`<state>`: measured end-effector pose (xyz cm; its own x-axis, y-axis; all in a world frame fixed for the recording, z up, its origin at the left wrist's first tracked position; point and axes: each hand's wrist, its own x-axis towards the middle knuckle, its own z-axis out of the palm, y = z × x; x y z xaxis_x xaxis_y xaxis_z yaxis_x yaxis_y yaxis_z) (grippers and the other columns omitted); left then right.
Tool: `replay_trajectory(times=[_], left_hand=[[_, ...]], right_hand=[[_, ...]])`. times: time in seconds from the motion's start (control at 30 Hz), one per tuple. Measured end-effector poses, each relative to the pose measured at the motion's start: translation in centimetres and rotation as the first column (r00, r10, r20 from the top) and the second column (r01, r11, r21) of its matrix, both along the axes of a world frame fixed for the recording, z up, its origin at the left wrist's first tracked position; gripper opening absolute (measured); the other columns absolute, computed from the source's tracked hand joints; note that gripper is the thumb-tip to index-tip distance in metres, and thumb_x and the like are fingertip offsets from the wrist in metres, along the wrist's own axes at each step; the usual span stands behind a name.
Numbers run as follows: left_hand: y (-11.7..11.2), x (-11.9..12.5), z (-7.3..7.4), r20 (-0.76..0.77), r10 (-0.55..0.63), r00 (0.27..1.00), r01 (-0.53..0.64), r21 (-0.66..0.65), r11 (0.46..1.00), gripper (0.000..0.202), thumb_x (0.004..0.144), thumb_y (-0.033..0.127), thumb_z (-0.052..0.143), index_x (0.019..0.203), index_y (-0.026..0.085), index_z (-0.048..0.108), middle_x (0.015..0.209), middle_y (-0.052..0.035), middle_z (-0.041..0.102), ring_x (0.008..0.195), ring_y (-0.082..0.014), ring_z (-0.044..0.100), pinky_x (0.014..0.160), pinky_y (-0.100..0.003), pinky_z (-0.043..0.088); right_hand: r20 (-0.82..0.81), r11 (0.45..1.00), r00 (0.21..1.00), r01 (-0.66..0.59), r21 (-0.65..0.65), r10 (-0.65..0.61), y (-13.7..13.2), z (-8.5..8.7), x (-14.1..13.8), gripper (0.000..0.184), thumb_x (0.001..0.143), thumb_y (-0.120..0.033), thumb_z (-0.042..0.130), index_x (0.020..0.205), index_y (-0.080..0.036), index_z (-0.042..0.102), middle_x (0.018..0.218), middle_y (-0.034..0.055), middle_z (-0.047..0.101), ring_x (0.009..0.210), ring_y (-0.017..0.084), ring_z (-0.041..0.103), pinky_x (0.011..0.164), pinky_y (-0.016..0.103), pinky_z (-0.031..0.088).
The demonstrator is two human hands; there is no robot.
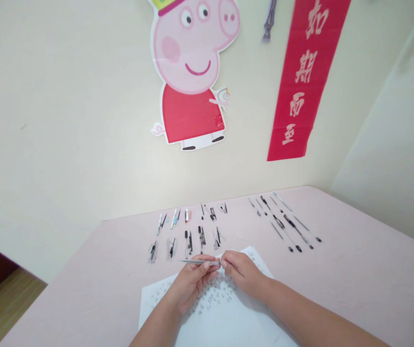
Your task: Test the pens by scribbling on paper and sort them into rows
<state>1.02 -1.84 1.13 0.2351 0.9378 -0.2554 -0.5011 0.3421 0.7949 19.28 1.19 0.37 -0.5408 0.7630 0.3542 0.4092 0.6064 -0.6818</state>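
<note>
My left hand (189, 284) and my right hand (242, 273) meet over a white sheet of paper (214, 313) covered in small marks. Between them they hold a thin silvery pen part (200, 262) lying level, its tip pointing left. The left fingers pinch its middle, and the right fingertips close on its right end. Both forearms come in from the bottom edge.
A pale pink table (355, 270) stands against a cream wall. Several pen caps and clips (188, 236) lie in rows beyond the paper, several pens and refills (286, 224) at the back right. A cartoon pig cut-out (192, 72) and a red banner (304, 77) hang above.
</note>
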Motion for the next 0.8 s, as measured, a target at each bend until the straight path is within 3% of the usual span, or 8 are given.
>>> replay_trajectory(times=[0.17,0.27,0.4,0.47,0.63,0.8], left_hand=[[-0.1,0.2,0.3,-0.009,0.024,1.000,-0.025,-0.022,0.999,0.024,0.068,0.024,0.078,0.086,0.011,0.068,0.085,-0.0066,0.071,0.080,-0.0135,0.066,0.076,-0.022,0.052],[0.0,0.2,0.3,-0.016,0.016,1.000,-0.016,-0.010,1.000,0.026,0.068,0.033,0.077,0.079,0.012,0.066,0.070,-0.0039,0.067,0.067,-0.0107,0.063,0.065,-0.019,0.050],[-0.1,0.2,0.4,-0.065,-0.007,0.998,0.008,0.016,1.000,0.032,0.069,0.041,0.074,0.070,0.012,0.060,0.057,0.0029,0.054,0.047,-0.0035,0.047,0.044,-0.014,0.035],[-0.3,0.3,0.4,-0.113,-0.018,0.993,0.022,0.039,0.999,0.036,0.070,0.045,0.072,0.068,0.013,0.057,0.055,0.0047,0.049,0.043,-0.0026,0.040,0.040,-0.015,0.027],[-0.7,0.8,-0.2,-0.301,-0.093,0.949,0.125,0.088,0.988,0.042,0.071,0.053,0.068,0.065,0.015,0.051,0.052,0.0068,0.040,0.043,-0.0035,0.031,0.042,-0.018,0.019],[-1.0,1.3,-0.4,-0.539,-0.144,0.830,0.291,0.197,0.936,0.043,0.071,0.056,0.065,0.066,0.013,0.057,0.053,0.0049,0.039,0.049,-0.0066,0.030,0.047,-0.023,0.020]], right_hand=[[-0.005,1.000,1.000,-0.007,-0.011,0.007,0.0,0.1,0.1,0.038,0.096,-0.037,0.029,0.070,-0.019,0.049,0.066,0.0010,0.054,0.063,0.014,0.050,0.062,0.026,0.037],[0.002,1.000,1.000,-0.005,0.002,0.005,-0.2,0.3,0.1,0.036,0.096,-0.034,0.029,0.073,-0.018,0.052,0.069,0.0017,0.056,0.064,0.014,0.051,0.063,0.026,0.038],[0.004,0.996,1.000,-0.010,0.086,0.009,-0.4,0.4,0.1,0.022,0.093,-0.025,0.038,0.102,-0.018,0.057,0.090,0.0067,0.063,0.080,0.016,0.056,0.073,0.028,0.042],[0.014,0.990,1.000,-0.026,0.136,0.024,-0.5,0.2,0.1,0.032,0.091,-0.020,0.039,0.121,-0.018,0.051,0.099,0.0085,0.063,0.084,0.017,0.057,0.077,0.030,0.043],[0.092,0.974,0.992,-0.101,0.203,0.084,-0.5,-0.6,0.0,0.052,0.089,-0.013,0.036,0.139,-0.024,0.036,0.095,0.0074,0.063,0.083,0.019,0.056,0.076,0.031,0.044],[0.141,0.971,0.985,-0.123,0.204,0.095,-0.4,-0.6,-0.1,0.058,0.082,-0.014,0.043,0.139,-0.024,0.038,0.091,0.0070,0.061,0.078,0.020,0.055,0.071,0.032,0.045]])
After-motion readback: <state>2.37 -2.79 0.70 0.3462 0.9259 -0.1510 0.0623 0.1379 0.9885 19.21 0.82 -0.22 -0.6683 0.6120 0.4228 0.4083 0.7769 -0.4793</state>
